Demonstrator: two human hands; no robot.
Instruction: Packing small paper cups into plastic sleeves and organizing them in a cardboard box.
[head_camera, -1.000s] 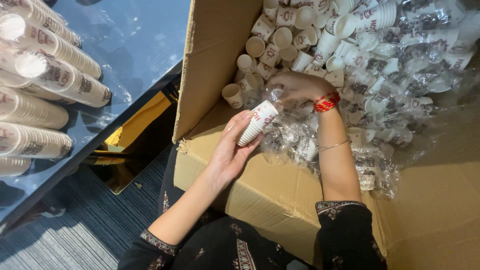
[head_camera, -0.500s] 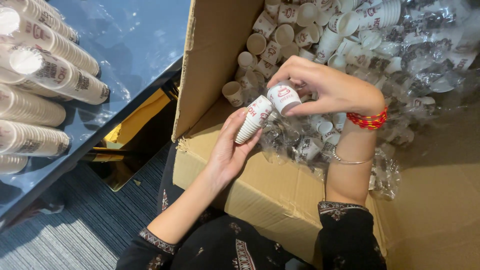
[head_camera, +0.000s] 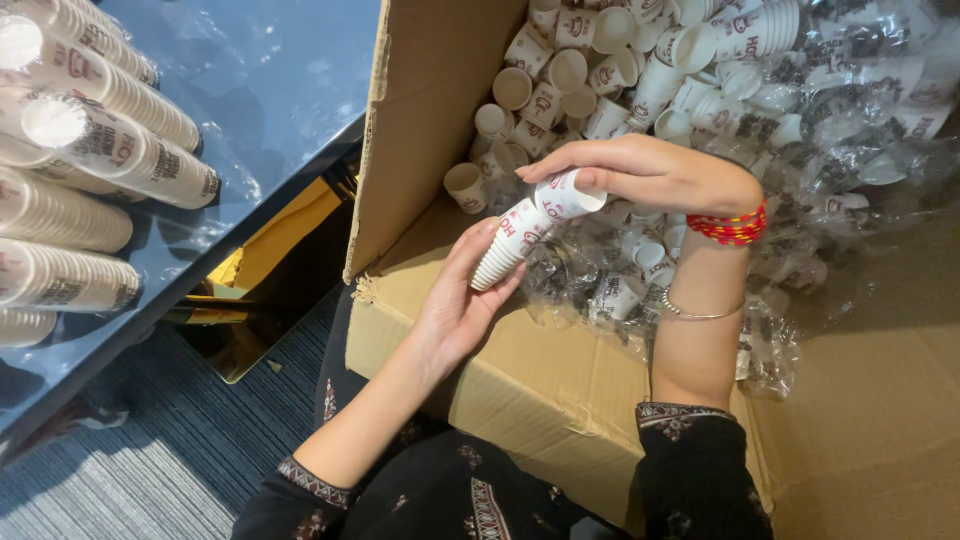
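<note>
Left hand (head_camera: 455, 310) fingers wrapped round a short stack of paper cups (head_camera: 510, 245). Right hand (head_camera: 650, 170) fingers pinching one paper cup (head_camera: 572, 192) at the stack's top, over the cardboard box (head_camera: 520, 390). Could crush or drop if squeezed crooked.

Bright, even light (glare on table (head_camera: 280, 90)), sharp.
</note>
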